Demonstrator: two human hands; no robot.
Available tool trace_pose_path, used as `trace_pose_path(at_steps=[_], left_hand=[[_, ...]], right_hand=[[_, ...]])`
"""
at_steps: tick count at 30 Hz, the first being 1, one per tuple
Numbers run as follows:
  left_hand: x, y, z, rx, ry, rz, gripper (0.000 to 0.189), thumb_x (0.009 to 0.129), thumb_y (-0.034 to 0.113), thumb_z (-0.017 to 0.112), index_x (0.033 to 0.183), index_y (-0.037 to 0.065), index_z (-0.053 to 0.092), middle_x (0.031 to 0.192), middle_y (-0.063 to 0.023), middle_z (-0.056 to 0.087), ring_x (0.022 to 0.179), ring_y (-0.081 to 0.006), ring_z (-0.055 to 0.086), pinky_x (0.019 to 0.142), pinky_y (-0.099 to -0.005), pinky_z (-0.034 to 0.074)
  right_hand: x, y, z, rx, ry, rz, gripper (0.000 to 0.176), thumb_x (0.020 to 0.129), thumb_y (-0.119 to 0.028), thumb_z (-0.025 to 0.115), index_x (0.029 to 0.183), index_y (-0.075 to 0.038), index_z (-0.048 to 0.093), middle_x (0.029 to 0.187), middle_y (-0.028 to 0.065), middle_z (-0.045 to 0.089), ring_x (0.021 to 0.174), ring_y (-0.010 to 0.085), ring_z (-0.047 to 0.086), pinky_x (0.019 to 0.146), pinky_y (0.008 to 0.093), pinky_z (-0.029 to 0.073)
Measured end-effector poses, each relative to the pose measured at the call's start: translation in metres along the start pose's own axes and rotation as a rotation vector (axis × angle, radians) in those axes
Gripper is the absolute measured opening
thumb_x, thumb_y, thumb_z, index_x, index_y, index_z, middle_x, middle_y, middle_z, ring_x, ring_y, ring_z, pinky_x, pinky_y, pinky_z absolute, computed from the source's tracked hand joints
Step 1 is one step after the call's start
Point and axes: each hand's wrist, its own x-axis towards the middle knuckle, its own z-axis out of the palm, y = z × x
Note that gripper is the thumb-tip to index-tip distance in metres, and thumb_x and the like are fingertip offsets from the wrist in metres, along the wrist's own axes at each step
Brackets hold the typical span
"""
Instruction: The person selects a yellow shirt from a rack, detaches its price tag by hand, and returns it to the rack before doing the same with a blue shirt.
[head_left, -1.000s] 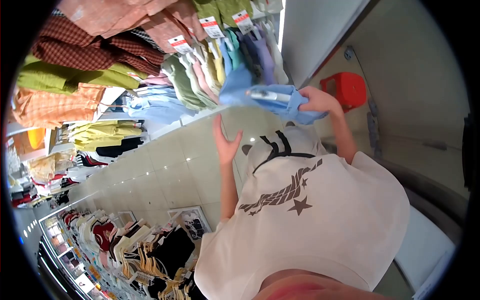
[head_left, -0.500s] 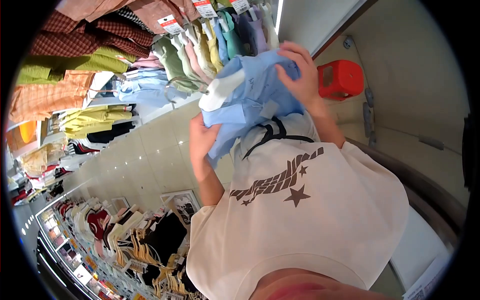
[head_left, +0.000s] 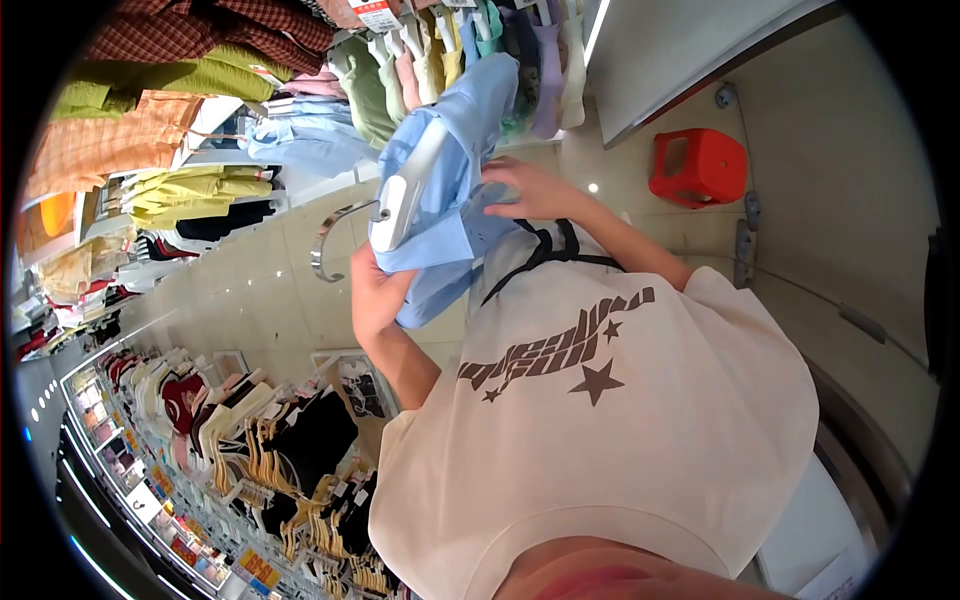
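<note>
A light blue shirt point(head_left: 440, 255) hangs on a white hanger point(head_left: 410, 190) in front of my chest, tilted with its shoulder end up and to the right. The hanger's metal hook point(head_left: 322, 245) sticks out to the left over the floor. My left hand point(head_left: 377, 297) is closed on the shirt just below the hanger's neck, its fingertips hidden behind the cloth. At the shirt's right side, my right hand point(head_left: 530, 190) has its fingers and thumb around a fold of the fabric.
Racks of small coloured tops point(head_left: 430, 70) and folded yellow clothes point(head_left: 190, 190) line the top and left. More garments on wooden hangers point(head_left: 265, 455) fill the lower left. A red plastic stool point(head_left: 700, 167) stands on the right beside a grey panel point(head_left: 690, 60).
The shirt and hanger have tipped upward and shifted left, bringing the hook into plain view. My right hand has moved down and left from the shirt's upper edge, its spread fingers drawing in.
</note>
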Motion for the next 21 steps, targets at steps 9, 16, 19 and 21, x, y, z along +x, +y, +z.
trace_pose_path(at_steps=[9, 16, 19, 21], left_hand=[[-0.018, -0.001, -0.030, -0.029, 0.218, 0.052, 0.037, 0.090, 0.003, 0.080, 0.124, -0.005, 0.071, 0.114, -0.0069, 0.077, 0.102, -0.0125, 0.067, 0.092, -0.0318, 0.053], [-0.031, -0.009, -0.050, -0.002, 0.342, 0.023, 0.038, 0.090, 0.007, 0.082, 0.123, -0.008, 0.071, 0.113, -0.0095, 0.077, 0.102, -0.0144, 0.068, 0.093, -0.0323, 0.053], [-0.035, -0.009, -0.048, -0.016, 0.384, 0.010, 0.038, 0.090, 0.007, 0.082, 0.123, -0.009, 0.071, 0.114, -0.0107, 0.077, 0.103, -0.0153, 0.068, 0.095, -0.0326, 0.053], [-0.035, -0.008, -0.048, -0.035, 0.387, 0.013, 0.039, 0.090, 0.007, 0.081, 0.123, -0.010, 0.070, 0.114, -0.0110, 0.077, 0.103, -0.0156, 0.069, 0.095, -0.0326, 0.053]], right_hand=[[0.006, 0.005, 0.021, 0.415, -0.168, 0.080, 0.018, 0.094, -0.013, 0.079, 0.107, -0.002, 0.073, 0.102, 0.0053, 0.074, 0.092, 0.0158, 0.070, 0.090, 0.0304, 0.054], [-0.003, -0.030, 0.009, 0.718, -0.272, 0.295, 0.015, 0.098, -0.010, 0.074, 0.110, -0.003, 0.072, 0.101, -0.0011, 0.071, 0.091, 0.0071, 0.065, 0.085, 0.0262, 0.052], [-0.003, -0.043, 0.003, 0.767, -0.307, 0.328, 0.015, 0.098, -0.007, 0.071, 0.113, -0.003, 0.071, 0.100, -0.0021, 0.069, 0.091, 0.0061, 0.063, 0.085, 0.0246, 0.050], [-0.002, -0.046, 0.003, 0.815, -0.319, 0.317, 0.018, 0.098, -0.005, 0.068, 0.116, -0.003, 0.070, 0.099, -0.0024, 0.067, 0.092, 0.0059, 0.062, 0.086, 0.0239, 0.049]])
